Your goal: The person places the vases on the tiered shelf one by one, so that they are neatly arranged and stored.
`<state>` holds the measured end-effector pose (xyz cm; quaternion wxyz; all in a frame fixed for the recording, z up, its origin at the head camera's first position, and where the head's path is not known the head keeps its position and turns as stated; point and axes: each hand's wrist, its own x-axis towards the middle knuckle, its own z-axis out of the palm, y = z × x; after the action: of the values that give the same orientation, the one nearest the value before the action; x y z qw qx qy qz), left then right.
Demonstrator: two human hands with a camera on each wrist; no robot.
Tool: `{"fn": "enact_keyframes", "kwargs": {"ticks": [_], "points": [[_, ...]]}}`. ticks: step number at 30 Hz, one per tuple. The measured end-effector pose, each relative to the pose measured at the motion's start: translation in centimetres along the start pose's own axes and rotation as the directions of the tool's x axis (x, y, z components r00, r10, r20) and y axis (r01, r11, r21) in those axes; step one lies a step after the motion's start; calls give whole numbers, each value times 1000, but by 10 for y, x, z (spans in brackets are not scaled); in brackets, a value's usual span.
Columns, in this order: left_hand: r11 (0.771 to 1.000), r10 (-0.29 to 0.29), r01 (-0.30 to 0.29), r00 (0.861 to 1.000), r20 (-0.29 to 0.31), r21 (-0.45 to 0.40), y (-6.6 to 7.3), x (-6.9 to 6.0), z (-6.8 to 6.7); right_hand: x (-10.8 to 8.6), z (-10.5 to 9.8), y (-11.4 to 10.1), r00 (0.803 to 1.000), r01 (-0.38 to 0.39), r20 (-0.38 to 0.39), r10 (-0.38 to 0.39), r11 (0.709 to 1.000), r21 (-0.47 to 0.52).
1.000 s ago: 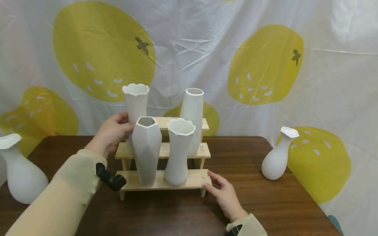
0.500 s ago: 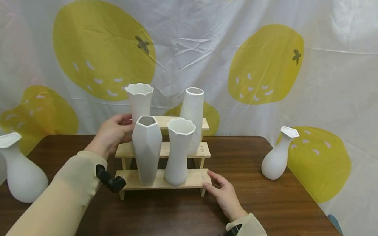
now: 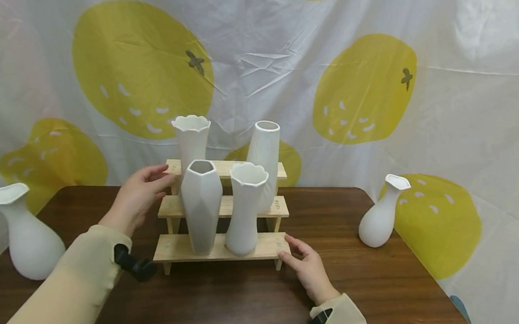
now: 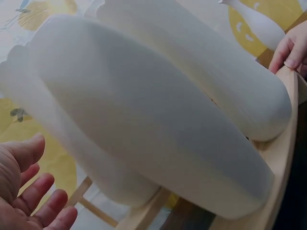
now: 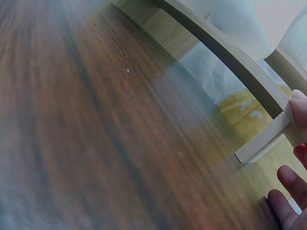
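A three-step wooden stand (image 3: 174, 248) carries several white vases. On its middle step, at the left, a scalloped-rim vase (image 3: 192, 143) stands behind a faceted vase (image 3: 203, 209). My left hand (image 3: 137, 195) is just left of these two, fingers spread; a gap parts it from them in the left wrist view. Right of the faceted vase, a second scalloped vase (image 3: 245, 210) stands on the bottom step, with a tapered vase (image 3: 264, 151) behind it. My right hand (image 3: 311, 272) pinches the right end of the bottom step between thumb and fingers.
One narrow-necked, round-bellied white vase (image 3: 34, 241) stands on the dark wooden table (image 3: 208, 313) at the left. A similar vase (image 3: 381, 213) stands near the right edge. A fruit-print curtain (image 3: 258, 52) hangs behind the table.
The rear scalloped vase has shifted slightly right on the stand. My left hand has let go of it and drawn back left. The right hand stays in place.
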<state>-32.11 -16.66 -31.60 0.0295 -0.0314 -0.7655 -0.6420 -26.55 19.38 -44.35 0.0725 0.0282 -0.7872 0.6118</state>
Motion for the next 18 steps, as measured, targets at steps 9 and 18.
{"fn": "enact_keyframes", "kwargs": {"ticks": [9,18], "points": [[992,74,-63,992,-105,109,-25,-30,-22,-1,0,1,1000,1,2,-1,1000,12],[975,172,-120,941,-293,187,-52,-62,-53,0,0,1,1000,6,-1,-6,1000,8]]}}
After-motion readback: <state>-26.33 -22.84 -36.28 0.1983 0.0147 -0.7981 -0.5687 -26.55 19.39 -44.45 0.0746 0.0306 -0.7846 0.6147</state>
